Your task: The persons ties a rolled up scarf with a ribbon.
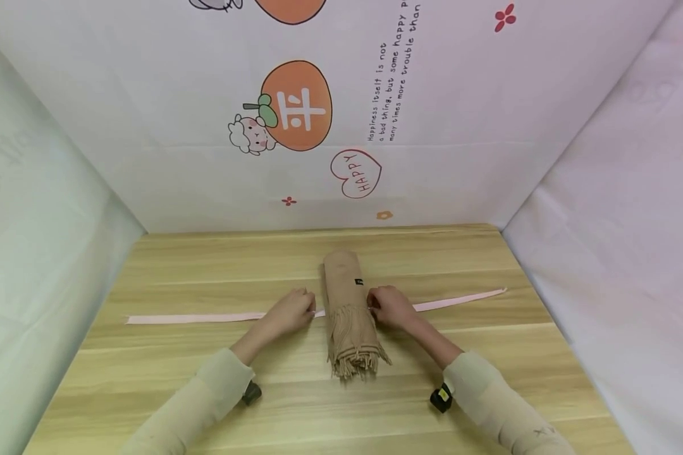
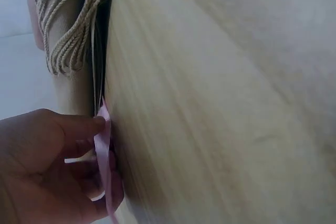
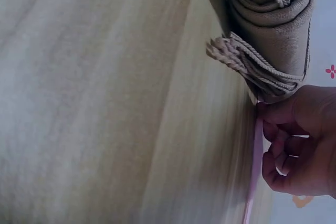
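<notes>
A rolled tan scarf (image 1: 344, 284) with a braided fringe lies upright in the head view, in the middle of the wooden table. Beneath it runs a pink ribbon (image 1: 196, 318), stretching out to both sides. Left of the roll, my left hand (image 1: 290, 311) pinches the ribbon between thumb and fingers; the left wrist view shows the pinched ribbon (image 2: 103, 145) close beside the fringe. On the other side, my right hand (image 1: 391, 306) pinches the ribbon right against the roll. The stretch of ribbon under the scarf is hidden.
The wooden table (image 1: 296, 411) meets a white printed cloth wall (image 1: 455, 126) at the back, with white cloth sides at left and right. A dark wrist camera (image 1: 252, 393) hangs under the left sleeve, another (image 1: 441, 398) under the right.
</notes>
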A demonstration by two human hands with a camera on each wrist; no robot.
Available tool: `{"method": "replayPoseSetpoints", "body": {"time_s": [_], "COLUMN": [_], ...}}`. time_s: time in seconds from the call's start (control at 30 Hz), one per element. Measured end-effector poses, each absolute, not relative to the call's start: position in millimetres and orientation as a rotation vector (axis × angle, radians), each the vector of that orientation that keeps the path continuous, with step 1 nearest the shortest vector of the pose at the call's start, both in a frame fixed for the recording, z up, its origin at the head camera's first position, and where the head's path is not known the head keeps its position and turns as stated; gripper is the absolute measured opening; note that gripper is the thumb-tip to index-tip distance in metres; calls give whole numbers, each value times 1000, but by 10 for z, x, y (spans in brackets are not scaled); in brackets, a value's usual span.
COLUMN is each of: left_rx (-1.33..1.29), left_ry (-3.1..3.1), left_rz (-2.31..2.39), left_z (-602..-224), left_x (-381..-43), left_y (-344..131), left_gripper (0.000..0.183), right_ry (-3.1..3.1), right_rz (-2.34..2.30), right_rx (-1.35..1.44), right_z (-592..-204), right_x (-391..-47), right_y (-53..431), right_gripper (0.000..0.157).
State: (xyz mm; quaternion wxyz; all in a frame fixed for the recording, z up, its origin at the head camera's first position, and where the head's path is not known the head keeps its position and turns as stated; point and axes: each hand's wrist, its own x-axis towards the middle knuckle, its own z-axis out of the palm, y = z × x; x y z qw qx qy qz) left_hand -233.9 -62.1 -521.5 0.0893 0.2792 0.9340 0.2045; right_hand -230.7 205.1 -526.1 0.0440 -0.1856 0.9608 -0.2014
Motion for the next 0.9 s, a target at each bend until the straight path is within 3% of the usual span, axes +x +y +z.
{"method": "replayPoseSetpoints", "body": {"time_s": [0.2, 0.4, 0.6, 0.73, 0.9], "left_rx": [744, 765, 735, 688, 616], "left_ry": [2658, 2626, 2515, 2396, 2268], "left_rz": [725, 802, 922, 1035, 1161], "left_z": [-5177, -5220, -5233, -5246, -5221], "left_x": [-2350, -2407, -2458, -2471, -2465], "left_y": [-592, -627, -712, -748, -780], "left_gripper": [9, 16, 22, 24, 25], "right_ry": [2894, 2715, 2395, 2239, 2033], "right_rz": [-574, -838, -1117, -1130, -1316], "right_rx": [-649, -570, -329, -314, -313], "right_z": [-5247, -5166, -5128, -5126, -5177], "right_x": [-2312, -2334, -2443, -2502, -2541], "right_y": [2062, 2130, 2212, 2287, 2385], "right_gripper": [16, 1, 20, 29, 26]}}
